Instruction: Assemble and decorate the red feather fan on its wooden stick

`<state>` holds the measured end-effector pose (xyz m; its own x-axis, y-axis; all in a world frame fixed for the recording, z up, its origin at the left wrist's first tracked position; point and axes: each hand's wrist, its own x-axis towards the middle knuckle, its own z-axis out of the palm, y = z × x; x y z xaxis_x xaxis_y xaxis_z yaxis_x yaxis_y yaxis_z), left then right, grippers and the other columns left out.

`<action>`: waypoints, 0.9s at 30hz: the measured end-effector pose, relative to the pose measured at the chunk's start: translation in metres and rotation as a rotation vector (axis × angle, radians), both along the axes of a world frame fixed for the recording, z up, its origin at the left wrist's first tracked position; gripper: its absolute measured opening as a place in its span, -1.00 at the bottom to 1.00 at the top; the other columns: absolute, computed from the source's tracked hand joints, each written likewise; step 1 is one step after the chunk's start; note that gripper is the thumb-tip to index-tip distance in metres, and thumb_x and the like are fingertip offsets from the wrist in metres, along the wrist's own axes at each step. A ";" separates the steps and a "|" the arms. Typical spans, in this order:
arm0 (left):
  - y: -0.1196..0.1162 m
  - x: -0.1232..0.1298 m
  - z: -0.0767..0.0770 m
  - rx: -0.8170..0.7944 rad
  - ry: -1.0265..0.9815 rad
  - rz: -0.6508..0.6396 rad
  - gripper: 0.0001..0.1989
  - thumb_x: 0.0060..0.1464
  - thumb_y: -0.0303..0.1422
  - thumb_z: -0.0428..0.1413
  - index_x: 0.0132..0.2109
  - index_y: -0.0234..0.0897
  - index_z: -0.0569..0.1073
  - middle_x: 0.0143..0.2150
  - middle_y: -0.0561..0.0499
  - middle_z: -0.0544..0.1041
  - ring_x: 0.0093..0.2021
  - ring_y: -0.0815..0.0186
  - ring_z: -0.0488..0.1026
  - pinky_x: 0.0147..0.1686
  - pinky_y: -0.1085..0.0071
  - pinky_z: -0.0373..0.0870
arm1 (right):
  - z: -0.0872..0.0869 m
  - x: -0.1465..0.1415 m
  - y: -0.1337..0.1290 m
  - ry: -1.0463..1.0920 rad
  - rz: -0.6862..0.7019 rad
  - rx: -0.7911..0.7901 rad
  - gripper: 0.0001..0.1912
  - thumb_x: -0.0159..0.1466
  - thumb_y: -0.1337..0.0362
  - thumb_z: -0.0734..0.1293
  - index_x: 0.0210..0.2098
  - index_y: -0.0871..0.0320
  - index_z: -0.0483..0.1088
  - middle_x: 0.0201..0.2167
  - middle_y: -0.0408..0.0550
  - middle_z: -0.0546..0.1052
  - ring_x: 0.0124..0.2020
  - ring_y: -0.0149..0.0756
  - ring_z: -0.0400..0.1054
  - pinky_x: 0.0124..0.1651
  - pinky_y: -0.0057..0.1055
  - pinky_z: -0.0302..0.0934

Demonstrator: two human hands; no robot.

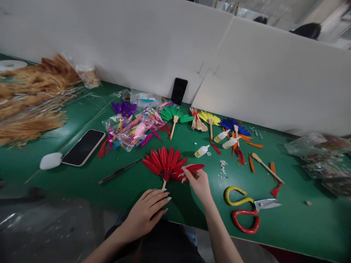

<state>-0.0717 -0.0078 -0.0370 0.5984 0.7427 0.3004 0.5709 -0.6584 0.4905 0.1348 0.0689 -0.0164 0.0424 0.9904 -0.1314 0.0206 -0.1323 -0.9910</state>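
A red feather fan [163, 160] lies on the green table in front of me, its feathers spread and its wooden handle [164, 184] pointing towards me. My left hand [149, 208] lies with fingers stretched out over the lower end of that handle, hiding part of it. At the fan's right side, my right hand [197, 181] pinches a red feather [196, 167] between thumb and fingers. The feather's tip points right, and its base meets the other feathers. Beyond my right hand stands a small white glue bottle [202, 151], tipped on its side.
Scissors [255, 208] lie at right, near a bare wooden handle [267, 168] and white beads [223, 168]. Green [175, 115], yellow [210, 118] and blue [234, 126] fans line the back. At left are a phone [84, 147], a pen [120, 171] and bagged feathers [138, 128].
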 end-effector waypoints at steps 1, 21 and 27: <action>0.000 0.000 0.000 0.002 0.003 0.002 -0.63 0.16 -0.46 -0.01 0.12 -0.20 0.31 0.07 -0.05 0.42 0.12 0.27 0.30 0.07 0.26 0.25 | -0.001 0.000 0.000 -0.002 -0.003 -0.001 -0.73 0.09 0.10 0.37 -0.37 0.19 0.39 -0.59 -0.12 0.49 -0.62 -0.36 0.37 -0.53 -0.41 0.34; -0.001 -0.001 -0.005 0.013 0.057 0.006 -0.61 0.16 -0.46 -0.01 0.15 -0.21 0.27 0.10 -0.05 0.41 0.13 0.26 0.28 0.10 0.22 0.22 | 0.004 -0.010 -0.002 -0.416 0.081 0.119 -0.78 0.20 0.18 0.26 -0.34 0.20 0.44 -0.56 -0.06 0.52 -0.58 -0.32 0.39 -0.46 -0.41 0.28; -0.001 -0.001 -0.005 0.028 0.055 0.015 -0.60 0.16 -0.46 -0.01 0.15 -0.21 0.27 0.09 -0.05 0.41 0.12 0.26 0.30 0.09 0.22 0.24 | 0.003 -0.012 -0.001 -0.490 0.089 0.175 -0.81 0.19 0.22 0.25 -0.36 0.19 0.45 -0.55 -0.06 0.54 -0.55 -0.31 0.41 -0.44 -0.43 0.26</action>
<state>-0.0725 -0.0092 -0.0421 0.6035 0.7436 0.2878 0.6065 -0.6624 0.4396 0.1224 0.0675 -0.0137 -0.0278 0.9983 0.0509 0.4907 0.0580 -0.8694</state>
